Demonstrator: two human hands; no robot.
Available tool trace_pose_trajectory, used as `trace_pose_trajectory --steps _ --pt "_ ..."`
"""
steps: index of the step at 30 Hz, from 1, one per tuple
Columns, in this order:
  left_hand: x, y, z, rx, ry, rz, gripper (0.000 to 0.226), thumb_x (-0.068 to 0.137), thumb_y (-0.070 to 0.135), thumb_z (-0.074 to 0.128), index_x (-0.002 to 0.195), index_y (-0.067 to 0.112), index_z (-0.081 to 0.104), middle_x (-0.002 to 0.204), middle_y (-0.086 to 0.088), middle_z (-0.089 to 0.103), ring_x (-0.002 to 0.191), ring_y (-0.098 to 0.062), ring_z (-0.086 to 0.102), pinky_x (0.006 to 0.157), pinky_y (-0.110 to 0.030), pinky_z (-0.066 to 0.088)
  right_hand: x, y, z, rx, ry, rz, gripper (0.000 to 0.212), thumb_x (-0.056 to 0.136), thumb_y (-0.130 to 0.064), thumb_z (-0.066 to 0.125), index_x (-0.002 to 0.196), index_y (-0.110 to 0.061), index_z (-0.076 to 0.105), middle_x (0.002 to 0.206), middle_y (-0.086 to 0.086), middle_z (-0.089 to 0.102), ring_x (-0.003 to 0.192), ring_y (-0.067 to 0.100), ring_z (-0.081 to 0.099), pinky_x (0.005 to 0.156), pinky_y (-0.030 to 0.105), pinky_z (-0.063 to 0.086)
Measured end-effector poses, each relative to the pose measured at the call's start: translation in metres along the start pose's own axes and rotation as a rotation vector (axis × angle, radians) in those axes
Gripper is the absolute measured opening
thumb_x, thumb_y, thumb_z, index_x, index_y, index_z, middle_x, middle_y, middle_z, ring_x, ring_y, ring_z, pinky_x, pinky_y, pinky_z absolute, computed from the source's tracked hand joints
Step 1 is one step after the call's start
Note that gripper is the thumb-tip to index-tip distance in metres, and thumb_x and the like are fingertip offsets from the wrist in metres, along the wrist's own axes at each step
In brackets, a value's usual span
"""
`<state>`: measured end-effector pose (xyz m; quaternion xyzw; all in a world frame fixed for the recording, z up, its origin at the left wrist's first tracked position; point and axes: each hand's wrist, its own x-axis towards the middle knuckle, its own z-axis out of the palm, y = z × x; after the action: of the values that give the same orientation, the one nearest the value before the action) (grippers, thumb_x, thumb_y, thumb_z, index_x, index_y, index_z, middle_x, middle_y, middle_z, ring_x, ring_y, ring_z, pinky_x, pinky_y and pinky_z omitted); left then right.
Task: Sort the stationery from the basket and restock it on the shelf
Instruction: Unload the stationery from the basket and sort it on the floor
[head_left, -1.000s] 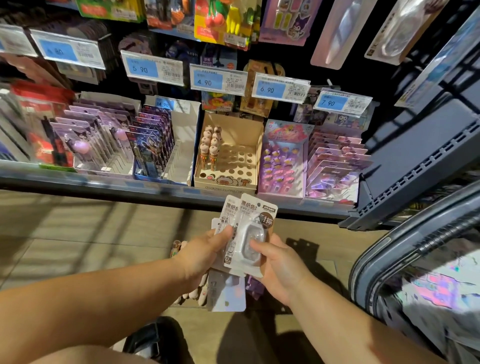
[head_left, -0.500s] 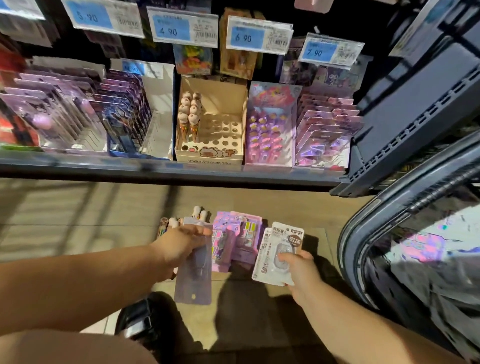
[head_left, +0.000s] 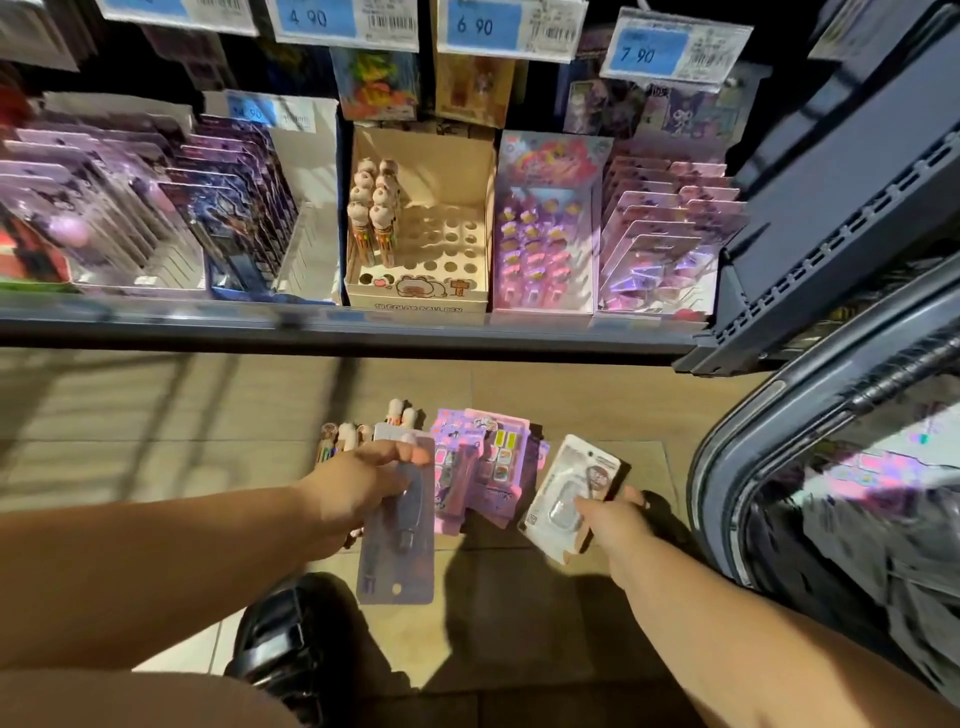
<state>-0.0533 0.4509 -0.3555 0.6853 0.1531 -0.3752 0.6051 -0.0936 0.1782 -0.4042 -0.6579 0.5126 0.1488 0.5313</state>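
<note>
While over floor, left hand grip round lilac card, right hand round white pack.

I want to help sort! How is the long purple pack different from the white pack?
The purple pack is long and narrow; the white pack is shorter and wider. The left hand grips the purple pack's far end; the right hand pinches the white pack's near edge. Both are flat carded packs.
</note>
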Motion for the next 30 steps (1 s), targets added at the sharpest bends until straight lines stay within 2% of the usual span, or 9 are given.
trace_pose_trajectory --steps 3,6,11,13,15,19,24,28,30 --pt "-0.002 0.004 0.006 0.018 0.015 0.044 0.030 0.093 -0.008 0.048 0.096 0.017 0.064 0.083 -0.005 0.067 0.069 -0.015 0.065 0.059 -0.024 0.051 -0.008 0.003 0.010 -0.116 -0.024 -0.049 0.062 0.089 -0.013 0.065 0.139 -0.025 0.031 0.127 0.014 0.056 0.109 0.033 0.058 0.087 0.047 0.054" --pt "-0.001 0.006 0.007 0.006 0.062 0.077 0.042 0.087 -0.011 0.057 0.094 0.030 0.062 0.087 -0.011 0.061 0.073 -0.027 0.058 0.070 -0.040 0.047 -0.019 0.002 0.025 -0.221 -0.102 -0.198 0.037 0.080 -0.037 0.071 0.110 -0.028 0.052 0.114 0.005 0.060 0.105 0.025 0.059 0.091 0.048 0.053" --pt "-0.007 0.013 0.009 -0.120 0.114 0.112 0.065 0.064 0.002 0.071 0.096 0.056 0.057 0.110 -0.020 0.058 0.086 -0.034 0.052 0.086 -0.070 0.042 -0.071 -0.013 0.045 -0.086 -0.629 -0.147 0.027 0.091 -0.042 0.062 0.109 -0.023 0.058 0.107 0.004 0.067 0.102 0.023 0.064 0.088 0.036 0.050" --pt "-0.007 0.012 0.007 -0.147 0.102 0.122 0.076 0.074 -0.007 0.071 0.101 0.061 0.053 0.120 -0.021 0.055 0.089 -0.035 0.055 0.087 -0.065 0.046 -0.082 -0.012 0.051 -0.094 -0.744 -0.138 0.033 0.088 -0.027 0.070 0.117 -0.020 0.055 0.112 0.006 0.067 0.096 0.022 0.066 0.080 0.033 0.052" --pt "-0.007 0.010 0.006 -0.189 0.086 0.125 0.070 0.083 -0.011 0.066 0.113 0.051 0.050 0.124 -0.020 0.053 0.088 -0.033 0.058 0.079 -0.050 0.051 -0.084 -0.008 0.053 -0.164 -0.740 -0.184 0.039 0.084 -0.009 0.072 0.116 -0.022 0.052 0.110 0.004 0.069 0.091 0.019 0.066 0.074 0.030 0.047" --pt "-0.010 0.011 0.000 -0.217 0.114 0.087 0.061 0.084 -0.005 0.069 0.125 0.032 0.043 0.115 -0.015 0.056 0.079 -0.025 0.063 0.052 -0.030 0.056 -0.083 -0.005 0.048 -0.211 -0.713 -0.193 0.026 0.086 -0.004 0.066 0.104 -0.022 0.060 0.105 0.007 0.072 0.089 0.021 0.063 0.065 0.027 0.039" --pt "-0.009 0.004 -0.021 -0.028 0.086 -0.049 0.008 0.094 0.017 0.063 0.098 0.016 0.056 0.082 -0.003 0.066 0.067 -0.011 0.062 0.055 -0.022 0.050 -0.075 -0.001 0.039 -0.104 -0.622 -0.106 0.022 0.090 -0.006 0.063 0.109 -0.017 0.063 0.104 0.008 0.073 0.097 0.022 0.066 0.068 0.027 0.046" --pt "-0.009 -0.010 -0.043 -0.069 0.031 -0.144 0.016 0.088 0.013 0.069 0.077 0.012 0.057 0.070 -0.004 0.062 0.063 -0.012 0.054 0.051 -0.020 0.039 -0.074 -0.002 0.040 -0.029 -0.543 -0.134 0.019 0.092 -0.006 0.060 0.109 -0.016 0.063 0.101 0.011 0.072 0.099 0.028 0.065 0.069 0.032 0.042" --pt "-0.012 -0.014 -0.051 -0.153 -0.001 -0.160 0.016 0.083 0.006 0.070 0.075 0.010 0.058 0.065 -0.004 0.060 0.061 -0.013 0.047 0.049 -0.018 0.036 -0.078 -0.009 0.046 0.047 -0.516 -0.153 0.019 0.093 -0.005 0.060 0.109 -0.014 0.062 0.098 0.008 0.071 0.088 0.023 0.066 0.065 0.028 0.044"
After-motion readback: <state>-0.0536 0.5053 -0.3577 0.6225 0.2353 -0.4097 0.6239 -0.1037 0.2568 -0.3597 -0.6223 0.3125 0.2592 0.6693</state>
